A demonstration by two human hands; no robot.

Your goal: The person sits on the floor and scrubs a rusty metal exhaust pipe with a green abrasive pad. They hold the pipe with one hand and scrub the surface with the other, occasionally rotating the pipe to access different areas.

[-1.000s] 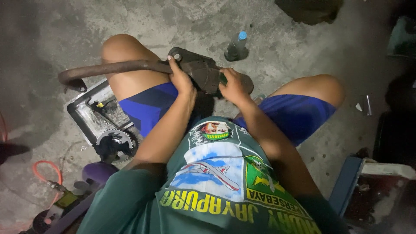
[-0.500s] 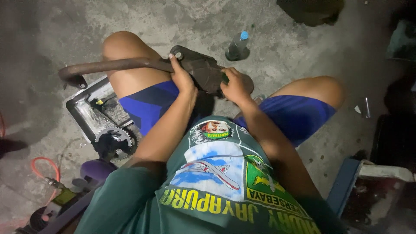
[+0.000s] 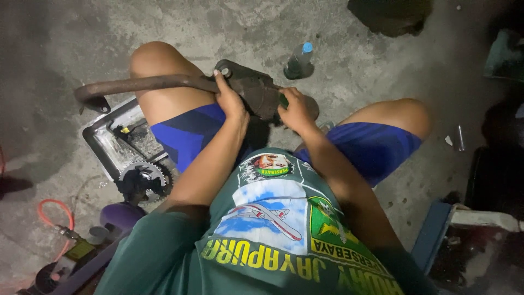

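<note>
left hand (image 3: 229, 101) wrapped round the rusty pipe (image 3: 142, 84), right hand (image 3: 295, 109) clamped on the dark part (image 3: 256, 93) between the knees; best to brace firm, keep both grips tight.

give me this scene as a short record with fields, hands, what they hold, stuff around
setting: person seated over a concrete floor, seen from above
left hand: left hand grips the rusty exhaust pipe where it meets the dark muffler body
right hand: right hand pressed on the muffler body's right side
left of the legs: metal tray, chain sprocket, orange hose
ahead: bottle with blue cap, upright
right: blue-edged box
</note>
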